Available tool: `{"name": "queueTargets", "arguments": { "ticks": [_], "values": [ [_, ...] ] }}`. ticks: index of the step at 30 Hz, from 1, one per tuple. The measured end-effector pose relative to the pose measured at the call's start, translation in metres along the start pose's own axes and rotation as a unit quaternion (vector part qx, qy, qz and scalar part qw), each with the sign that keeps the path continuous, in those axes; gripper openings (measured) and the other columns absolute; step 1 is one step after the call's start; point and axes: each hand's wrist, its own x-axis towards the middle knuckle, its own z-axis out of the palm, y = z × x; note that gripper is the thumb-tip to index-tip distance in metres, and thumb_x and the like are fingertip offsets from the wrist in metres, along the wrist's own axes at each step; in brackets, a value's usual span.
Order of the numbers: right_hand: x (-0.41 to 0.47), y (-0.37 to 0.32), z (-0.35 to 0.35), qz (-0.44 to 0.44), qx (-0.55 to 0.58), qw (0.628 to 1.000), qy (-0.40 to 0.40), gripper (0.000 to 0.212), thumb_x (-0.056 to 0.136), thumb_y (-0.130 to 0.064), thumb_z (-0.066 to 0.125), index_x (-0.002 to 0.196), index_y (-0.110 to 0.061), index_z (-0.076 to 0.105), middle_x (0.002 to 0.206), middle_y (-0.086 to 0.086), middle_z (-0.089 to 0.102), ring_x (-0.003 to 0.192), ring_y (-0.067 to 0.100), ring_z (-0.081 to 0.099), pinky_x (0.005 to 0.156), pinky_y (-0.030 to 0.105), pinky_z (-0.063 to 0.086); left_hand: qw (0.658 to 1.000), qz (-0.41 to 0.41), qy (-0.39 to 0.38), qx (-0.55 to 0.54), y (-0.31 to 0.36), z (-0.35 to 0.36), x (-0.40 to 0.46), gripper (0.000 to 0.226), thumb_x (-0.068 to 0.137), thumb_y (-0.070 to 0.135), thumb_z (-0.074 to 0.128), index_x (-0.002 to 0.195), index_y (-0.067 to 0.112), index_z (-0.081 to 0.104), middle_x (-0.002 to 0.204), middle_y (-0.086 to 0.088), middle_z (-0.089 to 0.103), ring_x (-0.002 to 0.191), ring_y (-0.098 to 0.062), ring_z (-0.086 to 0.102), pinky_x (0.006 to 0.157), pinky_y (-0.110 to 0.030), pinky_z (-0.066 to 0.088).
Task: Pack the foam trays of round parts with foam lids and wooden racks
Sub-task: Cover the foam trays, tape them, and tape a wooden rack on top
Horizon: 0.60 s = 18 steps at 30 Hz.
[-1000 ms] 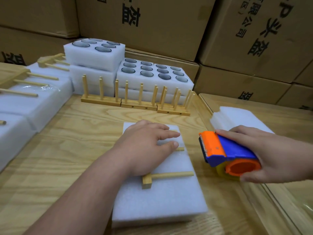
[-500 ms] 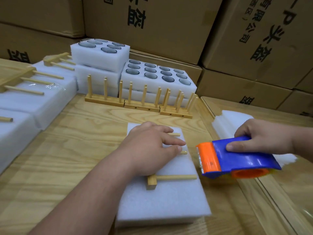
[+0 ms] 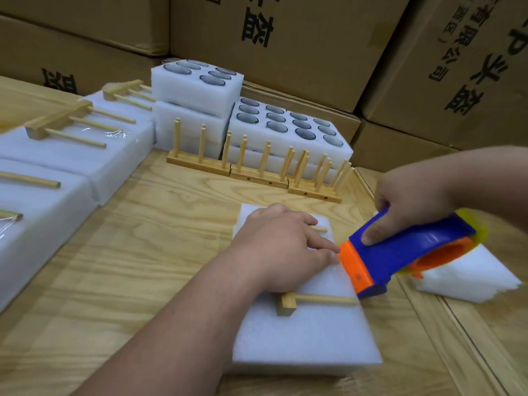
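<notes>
Head view: your left hand [image 3: 281, 247] lies flat, fingers spread, pressing a wooden rack [image 3: 314, 300] onto the foam lid [image 3: 303, 335] at table [image 3: 143, 252] centre. Your right hand [image 3: 411, 201] grips the blue-orange tape dispenser [image 3: 400, 252], its orange blade end touching the lid's right edge beside your left fingertips. Open foam trays [image 3: 288, 130] of round parts sit stacked at the back, upright racks [image 3: 257, 172] just before them.
</notes>
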Motion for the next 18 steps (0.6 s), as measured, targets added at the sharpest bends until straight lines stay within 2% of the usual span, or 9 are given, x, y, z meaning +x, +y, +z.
{"name": "queueTargets", "arguments": {
  "ticks": [3, 7, 10, 13, 15, 18],
  "values": [
    [0.007, -0.026, -0.015, -0.015, -0.072, 0.997, 0.034, 0.064, 0.077, -0.083, 0.058, 0.082, -0.020, 0.070, 0.072, -0.001, 0.067, 0.065, 0.015, 0.060, 0.058, 0.028, 0.047, 1.000, 0.007, -0.001, 0.009, 0.000, 0.000, 0.000, 0.026, 0.093, 0.067, 0.047, 0.115, 0.068, 0.062, 0.151, 0.027, 0.045, 0.137, -0.006, 0.027, 0.119, -0.038, 0.017],
    [0.016, -0.054, -0.015, -0.030, -0.097, 0.988, 0.114, 0.059, 0.100, -0.068, 0.032, 0.075, -0.020, 0.055, 0.080, 0.001, 0.055, 0.069, 0.014, 0.050, 0.058, 0.033, 0.033, 1.000, 0.014, 0.005, 0.020, 0.001, 0.001, 0.000, 0.030, 0.093, 0.064, 0.043, 0.115, 0.068, 0.062, 0.148, 0.028, 0.047, 0.135, -0.009, 0.031, 0.118, -0.040, 0.022],
    [0.014, -0.061, -0.016, -0.020, -0.089, 0.990, 0.110, 0.059, 0.107, -0.058, 0.021, 0.087, -0.015, 0.056, 0.096, 0.003, 0.058, 0.083, 0.018, 0.054, 0.076, 0.034, 0.036, 0.999, 0.013, 0.006, 0.031, 0.002, 0.002, 0.002, 0.029, 0.094, 0.063, 0.044, 0.115, 0.067, 0.063, 0.148, 0.027, 0.048, 0.134, -0.012, 0.032, 0.116, -0.039, 0.023],
    [0.014, -0.068, 0.004, -0.043, -0.081, 0.991, 0.095, 0.055, 0.109, -0.051, 0.018, 0.096, -0.020, 0.061, 0.118, 0.007, 0.063, 0.096, 0.025, 0.057, 0.090, 0.036, 0.042, 0.999, 0.015, 0.010, 0.028, 0.000, 0.003, 0.002, 0.027, 0.095, 0.061, 0.046, 0.113, 0.064, 0.066, 0.141, 0.029, 0.052, 0.131, -0.012, 0.034, 0.116, -0.040, 0.024],
    [0.014, -0.070, 0.021, -0.053, -0.058, 0.992, 0.096, 0.058, 0.108, -0.054, 0.014, 0.098, -0.022, 0.062, 0.108, 0.005, 0.062, 0.094, 0.026, 0.054, 0.091, 0.040, 0.044, 0.999, 0.020, 0.008, 0.024, -0.002, 0.003, 0.002, 0.028, 0.095, 0.060, 0.045, 0.113, 0.063, 0.066, 0.135, 0.031, 0.054, 0.128, -0.012, 0.035, 0.115, -0.040, 0.024],
    [0.017, -0.049, 0.026, -0.007, 0.055, 0.993, 0.102, 0.068, 0.104, -0.062, 0.009, 0.091, -0.016, 0.057, 0.092, 0.001, 0.054, 0.086, 0.018, 0.051, 0.085, 0.036, 0.037, 1.000, 0.016, 0.012, 0.016, -0.002, 0.003, 0.002, 0.028, 0.093, 0.062, 0.044, 0.112, 0.067, 0.064, 0.146, 0.029, 0.048, 0.134, -0.009, 0.030, 0.117, -0.040, 0.020]
  ]
}}
